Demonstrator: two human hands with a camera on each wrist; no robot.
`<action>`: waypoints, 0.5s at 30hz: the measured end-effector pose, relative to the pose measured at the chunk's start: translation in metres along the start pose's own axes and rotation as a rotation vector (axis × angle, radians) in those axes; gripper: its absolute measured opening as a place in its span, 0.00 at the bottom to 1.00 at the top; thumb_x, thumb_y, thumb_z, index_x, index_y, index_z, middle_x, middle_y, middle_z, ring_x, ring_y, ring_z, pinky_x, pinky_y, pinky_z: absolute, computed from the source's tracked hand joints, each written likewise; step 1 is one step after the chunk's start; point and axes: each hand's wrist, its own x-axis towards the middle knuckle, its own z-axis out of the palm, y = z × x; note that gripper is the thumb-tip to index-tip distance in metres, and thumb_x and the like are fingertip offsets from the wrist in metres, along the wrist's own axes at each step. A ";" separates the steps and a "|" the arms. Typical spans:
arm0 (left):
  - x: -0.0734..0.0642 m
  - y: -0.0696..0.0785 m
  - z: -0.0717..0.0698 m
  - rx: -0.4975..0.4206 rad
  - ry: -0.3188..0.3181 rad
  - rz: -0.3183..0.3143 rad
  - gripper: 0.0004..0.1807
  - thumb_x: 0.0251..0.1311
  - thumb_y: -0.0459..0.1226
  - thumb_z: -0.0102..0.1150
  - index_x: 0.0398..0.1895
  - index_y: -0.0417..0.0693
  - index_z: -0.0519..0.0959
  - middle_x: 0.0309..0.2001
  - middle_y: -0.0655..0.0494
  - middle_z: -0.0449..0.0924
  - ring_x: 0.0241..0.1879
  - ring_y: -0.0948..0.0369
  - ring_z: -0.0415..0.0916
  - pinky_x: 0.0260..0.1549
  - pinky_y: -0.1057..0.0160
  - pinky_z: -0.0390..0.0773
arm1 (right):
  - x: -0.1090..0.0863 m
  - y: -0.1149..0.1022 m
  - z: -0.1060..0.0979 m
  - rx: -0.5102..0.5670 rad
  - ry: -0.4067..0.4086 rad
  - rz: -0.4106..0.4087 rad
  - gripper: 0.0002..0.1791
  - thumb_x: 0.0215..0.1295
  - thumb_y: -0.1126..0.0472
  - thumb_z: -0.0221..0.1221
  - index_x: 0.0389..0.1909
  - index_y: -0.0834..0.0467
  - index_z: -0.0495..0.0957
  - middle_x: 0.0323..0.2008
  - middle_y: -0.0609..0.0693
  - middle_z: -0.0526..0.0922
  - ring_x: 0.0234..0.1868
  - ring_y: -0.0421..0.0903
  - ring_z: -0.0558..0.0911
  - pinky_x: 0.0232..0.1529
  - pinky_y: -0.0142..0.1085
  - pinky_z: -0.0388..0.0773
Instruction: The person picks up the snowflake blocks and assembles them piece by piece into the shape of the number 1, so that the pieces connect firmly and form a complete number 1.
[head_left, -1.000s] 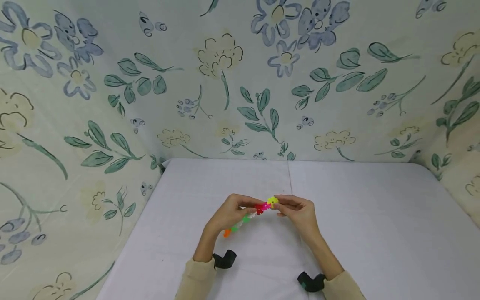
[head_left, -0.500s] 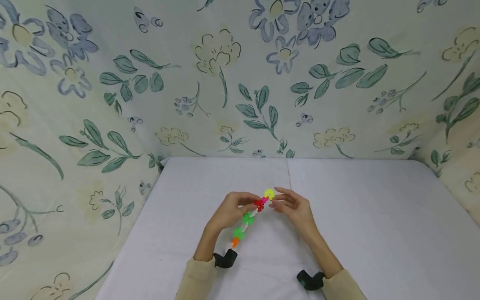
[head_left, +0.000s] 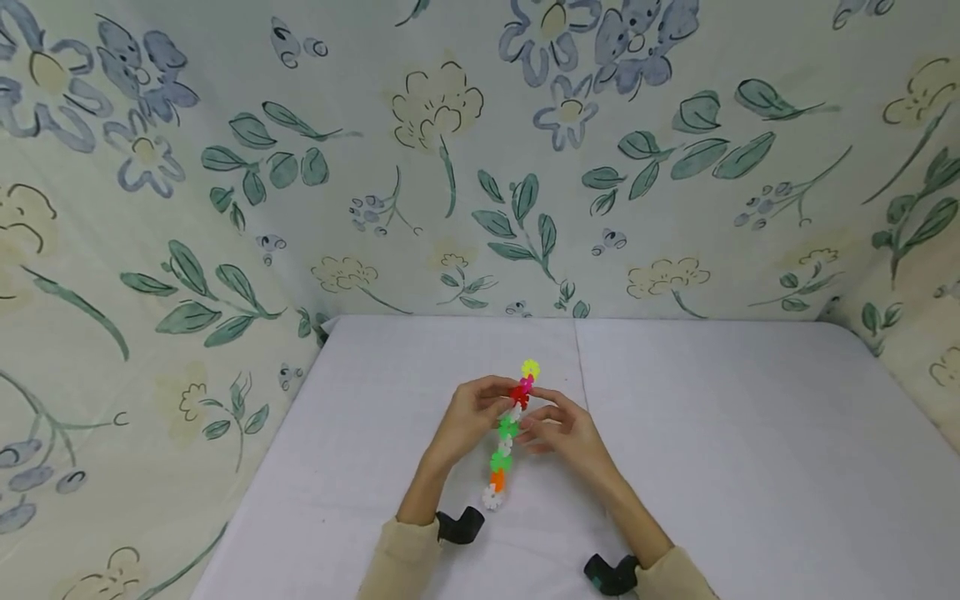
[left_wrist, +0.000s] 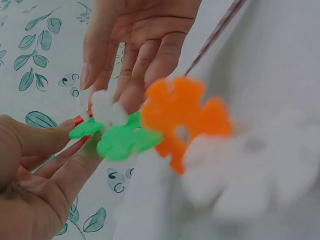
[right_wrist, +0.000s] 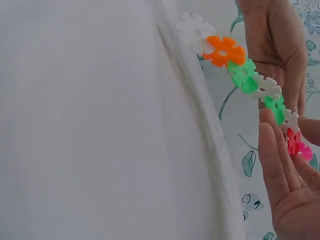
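Note:
A chain of notched plastic snowflake discs (head_left: 501, 460) hangs between my hands in the head view. It runs from a yellow disc (head_left: 531, 368) at the top, through pink, red, green and white ones, to an orange disc (right_wrist: 223, 51) and a white disc (head_left: 492, 497) at the lower end. My left hand (head_left: 471, 419) pinches the chain near the red disc (head_left: 520, 395). Beside it on the right, my right hand (head_left: 566, 435) has loosely extended fingers close to the chain's upper half; whether they touch it is hard to tell. The nearest white disc is blurred in the left wrist view.
A white cloth covers the table (head_left: 712, 433). Floral fabric (head_left: 450, 167) hangs behind it and at both sides. Black devices (head_left: 461, 527) are strapped at both wrists, the left one close to the chain's lower end.
The chain has swung from slanting down left to nearly upright, its yellow end now higher. My right hand has let go of the yellow disc and moved down left beside the chain.

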 end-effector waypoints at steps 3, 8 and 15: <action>0.001 -0.001 0.004 -0.001 0.035 0.001 0.14 0.71 0.30 0.60 0.56 0.46 0.84 0.54 0.46 0.87 0.54 0.51 0.85 0.54 0.58 0.85 | -0.001 0.001 0.002 0.018 0.002 -0.012 0.30 0.72 0.69 0.61 0.73 0.63 0.66 0.47 0.73 0.82 0.43 0.55 0.91 0.46 0.46 0.88; 0.002 -0.002 0.009 -0.024 0.101 -0.010 0.13 0.70 0.29 0.61 0.54 0.45 0.85 0.53 0.47 0.87 0.54 0.51 0.85 0.55 0.58 0.85 | -0.001 0.000 0.004 0.045 0.009 -0.025 0.33 0.70 0.74 0.60 0.74 0.62 0.64 0.50 0.77 0.79 0.43 0.49 0.91 0.47 0.41 0.88; 0.003 -0.003 0.016 -0.064 0.166 -0.024 0.10 0.70 0.28 0.60 0.51 0.41 0.84 0.52 0.43 0.87 0.54 0.49 0.85 0.55 0.55 0.85 | -0.001 0.001 0.009 0.045 0.045 0.019 0.37 0.67 0.73 0.64 0.75 0.60 0.63 0.51 0.78 0.80 0.41 0.39 0.90 0.46 0.32 0.87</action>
